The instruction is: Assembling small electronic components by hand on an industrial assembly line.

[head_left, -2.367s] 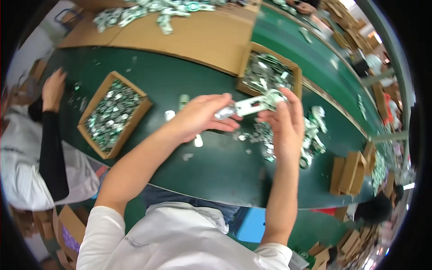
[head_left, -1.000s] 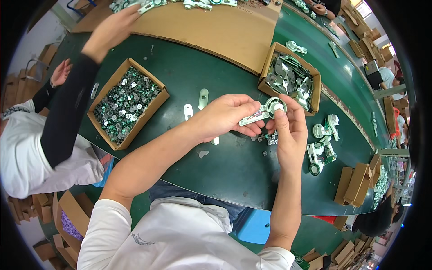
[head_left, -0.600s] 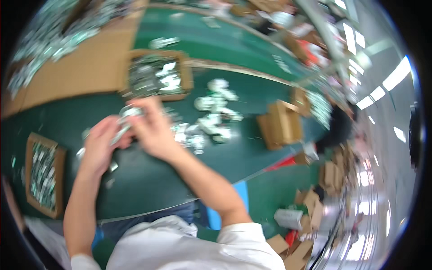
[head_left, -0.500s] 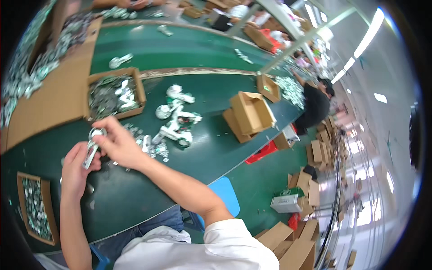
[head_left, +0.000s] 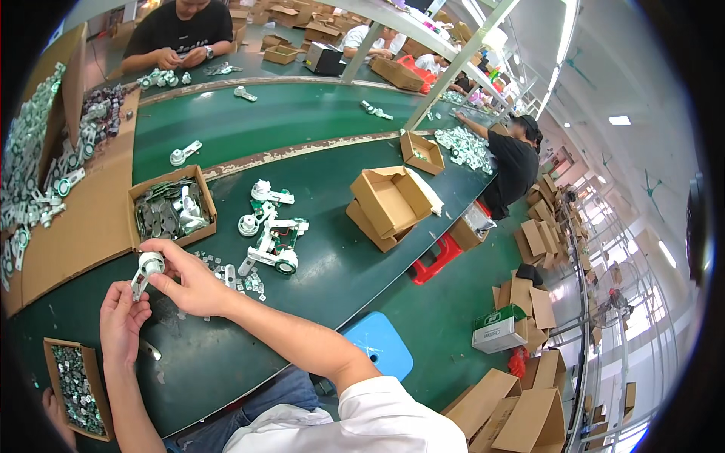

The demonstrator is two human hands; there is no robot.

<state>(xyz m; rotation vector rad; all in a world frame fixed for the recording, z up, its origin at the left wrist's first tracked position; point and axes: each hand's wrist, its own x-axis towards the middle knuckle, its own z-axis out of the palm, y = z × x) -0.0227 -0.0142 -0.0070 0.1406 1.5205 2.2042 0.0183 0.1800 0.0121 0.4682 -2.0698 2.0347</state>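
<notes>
Covered and cropped.
The left hand (head_left: 123,321) and right hand (head_left: 189,283) hide parts of the white piece (head_left: 150,265); the bits (head_left: 72,385) in the lower-left carton (head_left: 98,381) are too small to tell, and a co-worker's hand (head_left: 56,414) (beside that carton) shows only in part.

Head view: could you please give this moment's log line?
left hand: white part, narrow end | right hand: round end | nearby: carton

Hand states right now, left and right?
Left hand: holding the narrow handle of a white, plastic-looking, round-headed part.
Right hand: closed on that part's round head.
</notes>
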